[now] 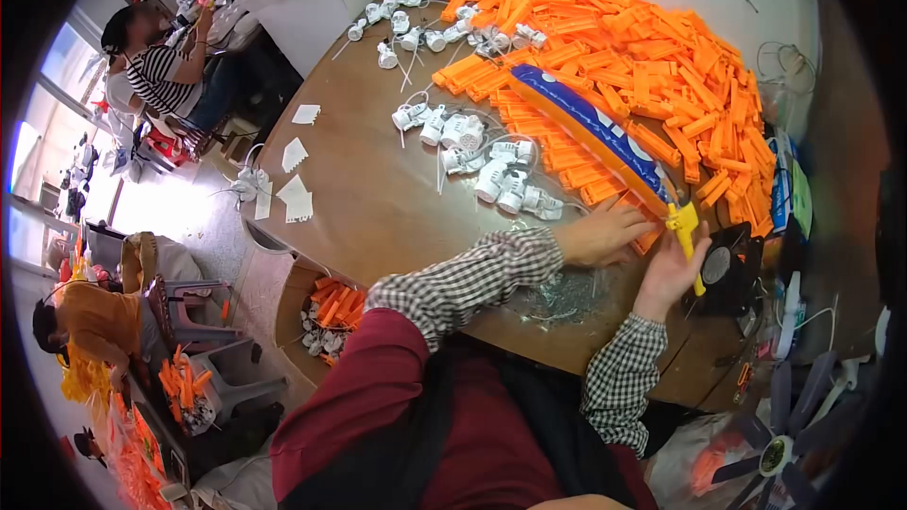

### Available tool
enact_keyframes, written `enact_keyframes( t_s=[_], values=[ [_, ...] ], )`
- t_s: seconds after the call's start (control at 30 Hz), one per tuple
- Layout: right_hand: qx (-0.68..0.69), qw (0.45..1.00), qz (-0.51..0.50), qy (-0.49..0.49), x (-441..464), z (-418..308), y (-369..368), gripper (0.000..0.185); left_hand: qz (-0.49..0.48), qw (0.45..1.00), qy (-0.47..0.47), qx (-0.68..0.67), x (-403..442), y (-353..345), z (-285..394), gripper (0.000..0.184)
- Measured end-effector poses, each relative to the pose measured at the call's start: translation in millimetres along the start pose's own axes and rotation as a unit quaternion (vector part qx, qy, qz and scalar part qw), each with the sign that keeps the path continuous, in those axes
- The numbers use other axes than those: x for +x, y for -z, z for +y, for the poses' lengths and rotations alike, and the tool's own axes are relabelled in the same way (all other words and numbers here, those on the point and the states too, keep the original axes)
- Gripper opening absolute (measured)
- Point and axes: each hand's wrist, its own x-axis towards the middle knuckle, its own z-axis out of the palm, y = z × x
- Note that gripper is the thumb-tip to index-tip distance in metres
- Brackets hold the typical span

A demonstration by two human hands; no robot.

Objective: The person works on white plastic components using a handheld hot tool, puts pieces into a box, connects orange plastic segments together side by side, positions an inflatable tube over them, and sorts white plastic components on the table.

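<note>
My right hand (pixel 669 274) is closed around a yellow plastic piece (pixel 682 219) with a narrow stem, near the lower end of a long blue-and-orange object (pixel 595 132). Whether the two are joined I cannot tell. Beside it, my left hand (pixel 607 232) has its fingers bent over a small orange plastic piece (pixel 646 241); the fingers partly hide it. White plastic parts with thin wires (pixel 501 175) lie left of my hands. A large heap of slim orange plastic pieces (pixel 633 47) spreads behind them.
A black device with a round grille (pixel 720 264) stands right of my hands. Torn paper pieces (pixel 295 198) lie at the table's left. Below the edge is a box of orange and white parts (pixel 331 307). A fan (pixel 775 453) stands lower right. Other people sit at left.
</note>
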Motion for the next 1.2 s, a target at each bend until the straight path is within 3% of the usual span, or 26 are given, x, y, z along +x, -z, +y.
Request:
enact_keyframes(
  t_s=[0.1, 0.13, 0.17, 0.2, 0.23, 0.27, 0.37, 0.47, 0.57, 0.67, 0.73, 0.77, 0.83, 0.87, 0.93, 1.1, 1.2],
  values=[
    [0.017, 1.0, -0.008, 0.022, -6.4, -8.6, -17.1, 0.041, 0.072, 0.995, -0.007, 0.07, -9.2, 63.8, 9.3, 0.058],
    [0.04, 0.999, -0.016, 0.007, -6.3, -6.8, -19.7, 0.041, 0.084, 0.994, 0.002, 0.065, -22.1, 67.8, -19.0, 0.061],
    [0.054, 0.998, -0.013, -0.008, -7.9, -6.4, -16.6, 0.04, 0.14, 0.988, 0.005, 0.064, -42.9, 89.2, -28.3, 0.054],
    [0.072, 0.997, -0.014, -0.013, -10.6, -6.9, -13.3, 0.04, 0.182, 0.978, 0.098, -0.008, -58.7, 113.9, -34.8, 0.044],
    [0.065, 0.997, -0.031, -0.014, -12.1, -9.2, -10.4, 0.039, 0.268, 0.952, 0.142, 0.049, -63.7, 137.2, -34.6, 0.031],
    [0.062, 0.998, -0.022, -0.01, -16.2, -10.0, -10.0, 0.039, 0.304, 0.933, 0.194, 0.017, -74.4, 157.0, -47.3, 0.021],
    [0.053, 0.999, 0.007, -0.007, -14.4, -5.5, -8.4, 0.04, 0.4, 0.855, 0.331, 0.022, -115.4, 204.4, -68.5, 0.018],
    [0.064, 0.998, 0.016, -0.007, -19.4, -11.7, 9.7, 0.04, 0.427, 0.838, 0.337, 0.04, -127.7, 214.6, -68.1, 0.018],
    [0.077, 0.996, -0.034, -0.037, -21.4, -3.3, 8.1, 0.04, 0.406, 0.844, 0.322, 0.14, -116.6, 221.8, -73.0, 0.018],
    [0.076, 0.996, -0.026, -0.046, -24.3, -4.7, 12.1, 0.039, 0.436, 0.784, 0.408, 0.17, -146.3, 246.4, -159.0, 0.028],
    [0.068, 0.995, -0.053, -0.05, -23.0, -10.4, 27.6, 0.039, 0.394, 0.751, 0.454, 0.272, -166.2, 270.9, -225.4, 0.047],
    [0.03, 0.999, 0.004, -0.041, -28.7, -13.3, 17.8, 0.039, 0.401, 0.749, 0.451, 0.275, -159.4, 284.0, -238.8, 0.047],
    [0.028, 0.998, -0.018, -0.054, -32.2, -17.7, 21.1, 0.037, 0.324, 0.738, 0.531, 0.261, -141.4, 298.7, -262.5, 0.065],
    [0.019, 0.999, 0.005, -0.043, -36.8, -17.2, 17.8, 0.035, 0.327, 0.739, 0.528, 0.259, -130.2, 304.8, -275.6, 0.065],
    [0.033, 0.998, 0.016, -0.046, -41.0, -14.2, 20.8, 0.034, 0.15, 0.708, 0.641, 0.257, -108.0, 311.3, -304.0, 0.075],
    [0.025, 0.997, 0.023, -0.068, -47.6, -6.8, 22.3, 0.033, 0.115, 0.686, 0.665, 0.272, -83.9, 299.3, -318.7, 0.079],
    [0.027, 0.996, 0.045, -0.069, -44.6, -4.1, 18.1, 0.032, 0.173, 0.699, 0.649, 0.246, -90.4, 293.7, -308.9, 0.06]
  ],
)
